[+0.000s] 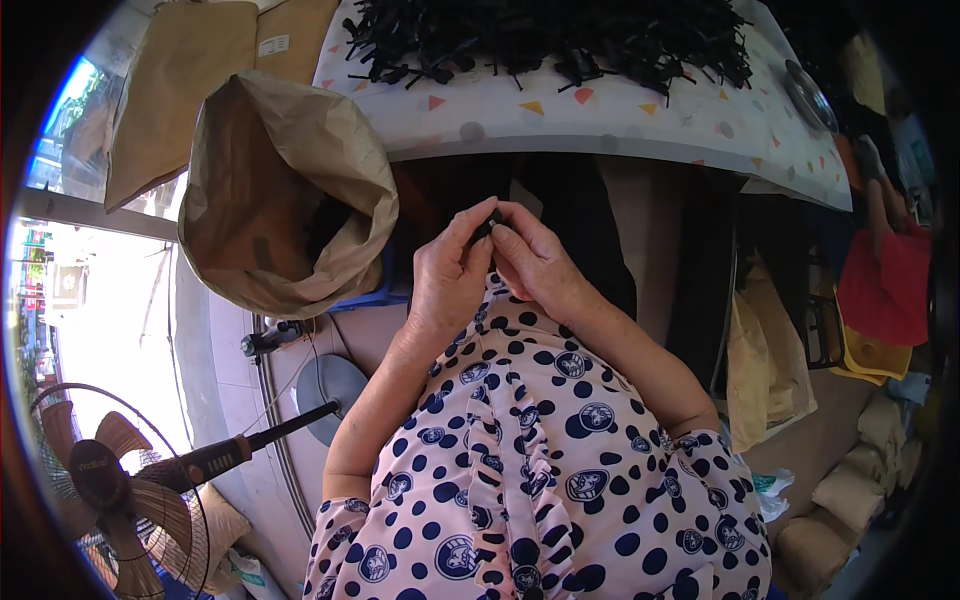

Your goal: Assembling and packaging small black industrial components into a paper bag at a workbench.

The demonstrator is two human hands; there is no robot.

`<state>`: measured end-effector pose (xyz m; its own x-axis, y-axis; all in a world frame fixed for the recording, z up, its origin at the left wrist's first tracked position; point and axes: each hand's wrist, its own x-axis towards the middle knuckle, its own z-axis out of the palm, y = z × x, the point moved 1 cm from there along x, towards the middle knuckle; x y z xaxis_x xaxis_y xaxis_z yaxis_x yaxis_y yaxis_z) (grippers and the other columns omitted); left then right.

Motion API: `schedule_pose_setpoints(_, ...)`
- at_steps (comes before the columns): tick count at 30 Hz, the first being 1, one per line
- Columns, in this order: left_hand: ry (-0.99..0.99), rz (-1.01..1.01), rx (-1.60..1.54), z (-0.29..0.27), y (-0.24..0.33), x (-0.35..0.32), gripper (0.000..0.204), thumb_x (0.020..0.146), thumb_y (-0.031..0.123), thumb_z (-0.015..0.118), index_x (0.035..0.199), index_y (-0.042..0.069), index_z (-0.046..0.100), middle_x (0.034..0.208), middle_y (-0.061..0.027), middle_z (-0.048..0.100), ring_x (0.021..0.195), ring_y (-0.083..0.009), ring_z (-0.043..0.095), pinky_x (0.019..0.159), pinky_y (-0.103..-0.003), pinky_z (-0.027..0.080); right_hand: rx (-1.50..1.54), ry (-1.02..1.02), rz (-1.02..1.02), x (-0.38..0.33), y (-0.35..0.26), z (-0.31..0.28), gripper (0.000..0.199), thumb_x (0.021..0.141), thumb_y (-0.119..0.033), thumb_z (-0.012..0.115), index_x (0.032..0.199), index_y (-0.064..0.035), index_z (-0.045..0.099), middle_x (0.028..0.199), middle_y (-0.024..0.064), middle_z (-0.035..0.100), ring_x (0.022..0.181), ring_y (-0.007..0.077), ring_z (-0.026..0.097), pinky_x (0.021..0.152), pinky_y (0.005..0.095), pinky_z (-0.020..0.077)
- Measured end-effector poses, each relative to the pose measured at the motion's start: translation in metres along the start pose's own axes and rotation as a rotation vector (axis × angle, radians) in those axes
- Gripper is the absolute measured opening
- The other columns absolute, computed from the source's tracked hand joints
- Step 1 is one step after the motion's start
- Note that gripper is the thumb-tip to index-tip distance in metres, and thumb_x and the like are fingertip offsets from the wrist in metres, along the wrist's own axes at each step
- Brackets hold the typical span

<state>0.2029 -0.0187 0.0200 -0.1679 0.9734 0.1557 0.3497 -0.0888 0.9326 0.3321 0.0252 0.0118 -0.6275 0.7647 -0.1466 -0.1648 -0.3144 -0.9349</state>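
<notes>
My left hand [450, 268] and my right hand [540, 255] meet in front of my chest, below the near edge of the table. Between the pinched fingertips of both hands is a small black piece [487, 228]. Fingers cover most of it, so its exact kind does not show. On the table lies a large heap of small black pieces [560, 40] with thin strip-like ends. To the left of my hands stands an open brown paper sack [350, 150], with something dark down inside it.
A patterned cloth [540, 125] covers the table, and a round metal dish [810, 95] sits at its right end. At lower left stands a fan [105, 480]. Brown paper bags [765, 370] lean on the right, near a yellow container [872, 352] and a red cloth [882, 285].
</notes>
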Motion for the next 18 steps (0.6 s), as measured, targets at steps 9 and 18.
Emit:
schedule_pose_setpoints(9,0.065,0.253,0.340,-0.024,-0.007,0.024,0.032,0.083,-0.004,0.055,0.114,0.005,0.060,0.099,-0.0166,0.065,0.087,-0.0313,0.066,0.077,-0.032,0.051,-0.414,-0.207,-0.019,0.042,-0.013,-0.037,0.030,0.096,-0.024,0.053,0.119,-0.0060,0.054,0.075,-0.0036,0.053,0.064,0.0055,0.048,0.056,0.0199,0.0419)
schedule_pose_setpoints(18,0.445,0.294,1.132,-0.168,-0.058,0.039,0.044,0.084,0.008,0.060,0.126,0.006,0.050,0.118,-0.0169,0.056,0.094,-0.0335,0.060,0.076,-0.040,0.050,-1.676,0.433,-0.439,0.137,-0.065,-0.151,0.024,0.088,-0.022,0.058,0.108,-0.0097,0.057,0.081,0.0172,0.065,0.077,0.0358,0.064,0.066,0.0448,0.0505)
